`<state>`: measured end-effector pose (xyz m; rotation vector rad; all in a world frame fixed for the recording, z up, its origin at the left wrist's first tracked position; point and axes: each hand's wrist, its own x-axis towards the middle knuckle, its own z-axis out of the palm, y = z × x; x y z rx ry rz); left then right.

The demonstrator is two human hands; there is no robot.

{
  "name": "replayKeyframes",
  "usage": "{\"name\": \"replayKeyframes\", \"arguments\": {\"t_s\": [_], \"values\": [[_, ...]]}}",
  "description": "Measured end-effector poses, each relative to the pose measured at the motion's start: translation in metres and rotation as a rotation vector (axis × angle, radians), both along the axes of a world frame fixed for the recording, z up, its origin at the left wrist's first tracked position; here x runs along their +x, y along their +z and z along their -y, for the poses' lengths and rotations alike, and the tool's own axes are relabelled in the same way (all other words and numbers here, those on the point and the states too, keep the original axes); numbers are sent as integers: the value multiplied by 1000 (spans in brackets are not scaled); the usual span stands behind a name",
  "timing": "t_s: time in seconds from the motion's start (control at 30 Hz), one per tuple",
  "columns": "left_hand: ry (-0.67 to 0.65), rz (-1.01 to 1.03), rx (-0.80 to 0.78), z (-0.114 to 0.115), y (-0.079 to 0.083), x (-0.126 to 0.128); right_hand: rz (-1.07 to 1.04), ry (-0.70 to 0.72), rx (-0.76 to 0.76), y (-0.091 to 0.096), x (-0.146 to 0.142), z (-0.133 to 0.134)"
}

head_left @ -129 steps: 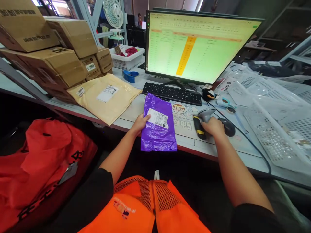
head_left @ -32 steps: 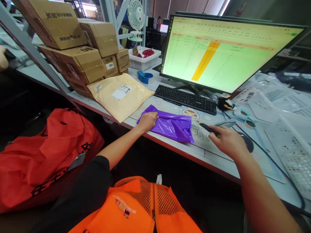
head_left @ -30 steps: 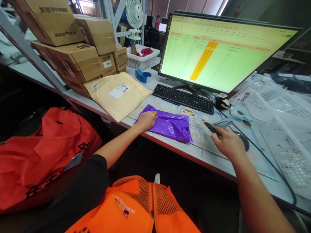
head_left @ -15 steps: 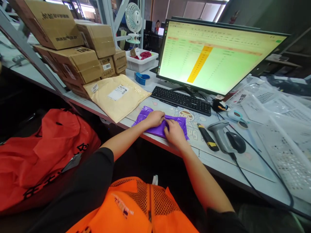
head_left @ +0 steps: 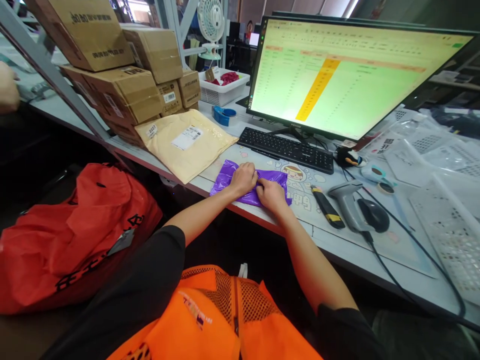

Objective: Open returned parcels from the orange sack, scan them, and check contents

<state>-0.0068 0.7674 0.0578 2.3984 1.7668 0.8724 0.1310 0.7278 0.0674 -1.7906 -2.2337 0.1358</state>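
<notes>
A shiny purple plastic mailer bag (head_left: 275,176) lies flat at the front edge of the desk. My left hand (head_left: 244,178) is closed on the middle of it, fingers curled into the film. Right beside it, my right hand (head_left: 270,194) grips the same bag with bent fingers, and the two hands almost meet. A small dark spot shows in the film between them. The fingertips are partly hidden. To the left lies a tan padded envelope (head_left: 210,131) with a white label, apart from my hands.
A black keyboard (head_left: 287,150) and a monitor (head_left: 337,85) stand behind the bag. On the right are a utility knife (head_left: 327,207), a barcode scanner (head_left: 347,205) and white baskets (head_left: 450,210). Cartons (head_left: 123,95) are stacked at left. A person's hand (head_left: 7,89) shows at the far left.
My right hand's fingers have curled in more tightly on the purple bag. The view has shifted slightly, and another person's hand has appeared at the left edge.
</notes>
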Motion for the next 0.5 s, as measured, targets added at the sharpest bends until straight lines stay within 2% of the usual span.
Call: {"name": "replayKeyframes", "arguments": {"t_s": [0.2, 0.37, 0.5], "values": [[88, -75, -47, -1, 13, 5, 73, 85, 4, 16, 7, 18], [214, -102, -126, -15, 27, 4, 76, 254, 42, 14, 20, 50], [129, -164, -149, -16, 37, 6, 77, 259, 78, 4, 39, 64]]}}
